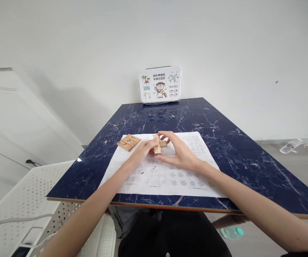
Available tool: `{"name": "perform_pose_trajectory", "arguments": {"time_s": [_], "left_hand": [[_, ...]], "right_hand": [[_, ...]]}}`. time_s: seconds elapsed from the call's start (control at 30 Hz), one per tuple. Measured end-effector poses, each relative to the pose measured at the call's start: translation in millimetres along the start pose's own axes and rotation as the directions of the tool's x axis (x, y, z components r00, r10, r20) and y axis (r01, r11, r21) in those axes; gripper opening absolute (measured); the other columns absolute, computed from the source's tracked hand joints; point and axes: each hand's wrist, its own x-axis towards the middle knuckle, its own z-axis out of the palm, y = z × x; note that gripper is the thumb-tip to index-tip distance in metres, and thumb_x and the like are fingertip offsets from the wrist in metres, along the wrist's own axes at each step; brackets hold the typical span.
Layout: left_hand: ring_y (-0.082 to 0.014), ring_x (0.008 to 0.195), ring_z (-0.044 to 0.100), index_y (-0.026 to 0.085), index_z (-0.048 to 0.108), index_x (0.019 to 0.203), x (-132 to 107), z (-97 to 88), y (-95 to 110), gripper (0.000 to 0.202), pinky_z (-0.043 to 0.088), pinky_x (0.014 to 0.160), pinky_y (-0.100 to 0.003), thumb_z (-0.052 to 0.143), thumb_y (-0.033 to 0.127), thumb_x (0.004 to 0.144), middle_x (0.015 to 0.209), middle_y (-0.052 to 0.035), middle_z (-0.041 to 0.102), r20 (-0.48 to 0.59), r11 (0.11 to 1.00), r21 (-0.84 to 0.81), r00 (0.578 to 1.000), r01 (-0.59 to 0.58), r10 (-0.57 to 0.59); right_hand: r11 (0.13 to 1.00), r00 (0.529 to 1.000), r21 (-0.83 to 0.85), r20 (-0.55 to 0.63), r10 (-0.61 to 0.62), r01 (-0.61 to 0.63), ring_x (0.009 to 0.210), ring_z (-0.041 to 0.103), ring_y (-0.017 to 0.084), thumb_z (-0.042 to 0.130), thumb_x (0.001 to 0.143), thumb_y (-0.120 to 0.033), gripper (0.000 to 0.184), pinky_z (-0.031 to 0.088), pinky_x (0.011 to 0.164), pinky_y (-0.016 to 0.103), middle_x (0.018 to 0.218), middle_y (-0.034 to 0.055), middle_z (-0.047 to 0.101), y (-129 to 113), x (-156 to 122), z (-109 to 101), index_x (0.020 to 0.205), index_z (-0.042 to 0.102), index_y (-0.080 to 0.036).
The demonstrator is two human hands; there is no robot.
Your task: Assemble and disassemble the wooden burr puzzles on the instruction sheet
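Observation:
Both hands hold a small wooden block puzzle [157,149] of interlocking light-coloured pieces, over a printed sheet. My left hand [144,148] grips it from the left, thumb on top and the other fingers mostly hidden. From the right, my right hand [179,150] curls around it, with fingertips at the far end and thumb at the near end. Beneath lies the white sheet [154,184], printed with small grey diagrams. A flat wooden piece with cut-outs [128,142] rests at the sheet's upper left corner, apart from my left hand.
The blue marbled table [196,117] narrows towards the wall. A white case with cartoon prints [159,85] leans there at the far edge. Left of the table stands a white perforated basket [36,189] with a cable. Plastic bottles [232,232] lie on the floor at right.

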Motion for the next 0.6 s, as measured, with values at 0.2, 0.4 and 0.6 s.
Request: {"name": "perform_pose_trajectory", "arguments": {"time_s": [0.2, 0.4, 0.6], "left_hand": [[-0.0212, 0.075, 0.061, 0.018, 0.074, 0.083, -1, 0.6, 3, 0.052, 0.049, 0.076, -0.036, 0.051, 0.062, 0.1, 0.082, -0.006, 0.07, 0.017, 0.998, -0.068, 1.0, 0.009, -0.007], [-0.0179, 0.067, 0.058, 0.019, 0.074, 0.082, 3, -0.6, 2, 0.053, 0.045, 0.064, -0.031, 0.056, 0.066, 0.096, 0.079, -0.0063, 0.068, -0.095, 0.981, -0.188, 0.993, 0.047, -0.066], [-0.0144, 0.072, 0.061, 0.018, 0.068, 0.104, 6, -1.3, 3, 0.043, 0.044, 0.059, -0.027, 0.078, 0.056, 0.085, 0.095, -0.0065, 0.07, -0.336, 0.975, -0.22, 0.94, -0.013, -0.064]], "right_hand": [[0.999, 0.999, -0.036, -0.033, -0.011, 0.009, 0.126, 0.061, 0.033, 0.073, 0.095, -0.044, 0.064, 0.054, 0.103, 0.055, 0.142, 0.0127, 0.061, 0, -1, 3, 0.15, 0.042, -0.031], [0.996, 0.987, -0.022, -0.137, 0.082, -0.086, 0.116, 0.064, 0.033, 0.072, 0.094, -0.044, 0.059, 0.056, 0.096, 0.053, 0.139, 0.0135, 0.063, -2, 4, -3, 0.145, 0.048, -0.028], [0.956, 0.955, -0.123, -0.17, 0.243, -0.265, 0.118, 0.063, 0.035, 0.075, 0.089, -0.043, 0.055, 0.054, 0.098, 0.054, 0.129, 0.0147, 0.068, 18, 1, 3, 0.136, 0.056, -0.022]]}}
